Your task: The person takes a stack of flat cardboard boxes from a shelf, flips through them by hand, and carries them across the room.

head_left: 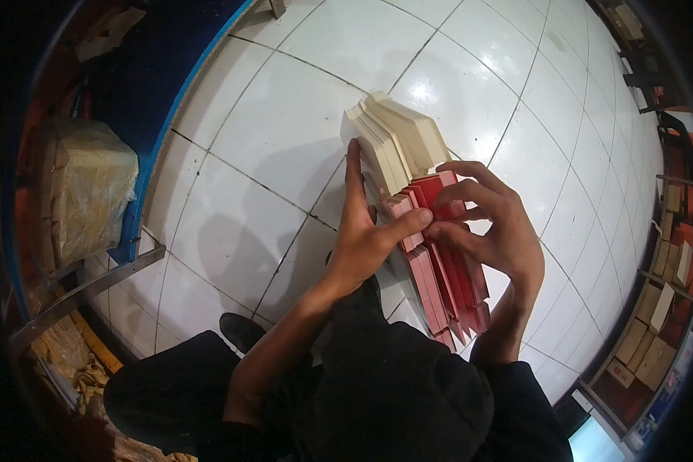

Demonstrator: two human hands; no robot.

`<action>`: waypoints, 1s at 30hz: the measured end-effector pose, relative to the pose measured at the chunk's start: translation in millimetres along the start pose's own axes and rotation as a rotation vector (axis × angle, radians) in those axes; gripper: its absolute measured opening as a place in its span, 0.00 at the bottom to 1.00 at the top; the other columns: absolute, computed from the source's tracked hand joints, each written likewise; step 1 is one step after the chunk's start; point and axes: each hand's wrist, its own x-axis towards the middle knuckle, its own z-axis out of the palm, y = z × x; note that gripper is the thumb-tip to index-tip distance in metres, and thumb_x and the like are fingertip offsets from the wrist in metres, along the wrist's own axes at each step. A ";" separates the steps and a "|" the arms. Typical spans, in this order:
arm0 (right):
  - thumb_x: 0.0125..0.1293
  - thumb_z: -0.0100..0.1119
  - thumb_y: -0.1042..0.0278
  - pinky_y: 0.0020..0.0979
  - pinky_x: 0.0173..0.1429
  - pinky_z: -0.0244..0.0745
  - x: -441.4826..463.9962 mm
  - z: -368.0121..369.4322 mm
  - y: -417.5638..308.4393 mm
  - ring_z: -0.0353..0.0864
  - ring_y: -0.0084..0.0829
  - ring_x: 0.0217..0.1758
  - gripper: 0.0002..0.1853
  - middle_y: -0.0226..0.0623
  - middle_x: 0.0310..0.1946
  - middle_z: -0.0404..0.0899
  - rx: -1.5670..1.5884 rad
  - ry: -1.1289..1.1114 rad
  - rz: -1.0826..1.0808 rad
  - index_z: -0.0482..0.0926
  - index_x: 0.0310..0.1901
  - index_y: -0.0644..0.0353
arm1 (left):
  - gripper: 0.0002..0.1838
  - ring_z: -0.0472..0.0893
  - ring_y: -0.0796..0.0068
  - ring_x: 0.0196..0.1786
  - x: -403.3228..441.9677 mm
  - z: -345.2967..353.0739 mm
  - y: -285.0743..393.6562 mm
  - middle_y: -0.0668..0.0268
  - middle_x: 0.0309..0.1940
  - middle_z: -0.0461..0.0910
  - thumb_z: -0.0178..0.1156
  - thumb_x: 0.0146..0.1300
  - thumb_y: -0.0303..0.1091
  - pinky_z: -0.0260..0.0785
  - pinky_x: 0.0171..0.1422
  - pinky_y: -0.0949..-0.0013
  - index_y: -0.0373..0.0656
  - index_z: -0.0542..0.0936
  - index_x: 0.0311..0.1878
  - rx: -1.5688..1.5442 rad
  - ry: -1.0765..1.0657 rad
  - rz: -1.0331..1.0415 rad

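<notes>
A stack of folded card pieces, cream (400,138) at its far end and red (458,266) at its near end, lies between my hands. My left hand (366,231) is against its left side, with the fingers stretched along the cream part and the thumb on the pinkish-red edges. On the right, my right hand (489,223) has curved fingers over the red part, thumb and fingertips close together at the red flaps. What lies under the stack is hidden.
White floor tiles (300,115) surround the stack. At left stand a blue-edged table (181,100) and a plastic-wrapped bundle (96,189). Shelves with cardboard boxes (654,362) line the right side. A dark shoe (241,331) is at lower left.
</notes>
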 end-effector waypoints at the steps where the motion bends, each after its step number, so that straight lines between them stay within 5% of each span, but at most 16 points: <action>1: 0.59 0.80 0.63 0.40 0.54 0.93 -0.1 0.2 0.6 0.89 0.42 0.56 0.19 0.41 0.65 0.77 0.002 0.003 0.007 0.88 0.51 0.57 | 0.68 0.72 0.54 0.73 -0.2 0.1 0.6 0.41 0.74 0.61 0.74 0.62 0.38 0.70 0.75 0.56 0.32 0.26 0.83 0.001 -0.001 -0.008; 6: 0.59 0.80 0.63 0.40 0.55 0.93 0.2 -0.3 -1.8 0.89 0.42 0.56 0.19 0.41 0.65 0.78 -0.001 0.006 0.024 0.87 0.50 0.59 | 0.65 0.60 0.50 0.80 -1.7 0.0 2.0 0.43 0.78 0.54 0.72 0.62 0.33 0.62 0.81 0.48 0.44 0.29 0.86 -0.039 -0.019 -0.056; 9: 0.59 0.80 0.63 0.41 0.55 0.93 0.9 0.1 -3.5 0.89 0.42 0.56 0.19 0.41 0.64 0.78 0.002 0.002 0.029 0.87 0.50 0.60 | 0.69 0.69 0.52 0.75 -0.4 -0.5 0.3 0.42 0.75 0.60 0.74 0.62 0.39 0.67 0.77 0.55 0.34 0.26 0.83 -0.001 -0.006 -0.011; 15: 0.59 0.80 0.63 0.41 0.54 0.93 -0.1 -0.3 -0.7 0.89 0.42 0.56 0.19 0.42 0.65 0.78 0.015 0.003 0.051 0.87 0.50 0.59 | 0.69 0.68 0.52 0.76 -0.5 -2.8 -2.1 0.42 0.75 0.59 0.75 0.61 0.40 0.67 0.78 0.55 0.34 0.27 0.84 -0.007 -0.016 -0.030; 24: 0.59 0.64 0.77 0.40 0.55 0.91 -3.4 -1.5 -6.4 0.89 0.42 0.55 0.16 0.43 0.67 0.76 -0.038 -0.016 0.012 0.88 0.50 0.58 | 0.70 0.68 0.52 0.76 -0.2 -2.5 -1.3 0.42 0.76 0.58 0.76 0.60 0.40 0.67 0.78 0.55 0.34 0.27 0.84 0.022 -0.004 -0.015; 30: 0.61 0.77 0.66 0.39 0.52 0.92 -1.6 1.4 0.1 0.90 0.40 0.52 0.17 0.41 0.66 0.77 -0.062 -0.008 -0.033 0.89 0.51 0.57 | 0.70 0.66 0.52 0.77 -1.8 0.4 7.1 0.41 0.76 0.57 0.76 0.60 0.40 0.66 0.78 0.54 0.34 0.27 0.84 -0.031 -0.019 -0.038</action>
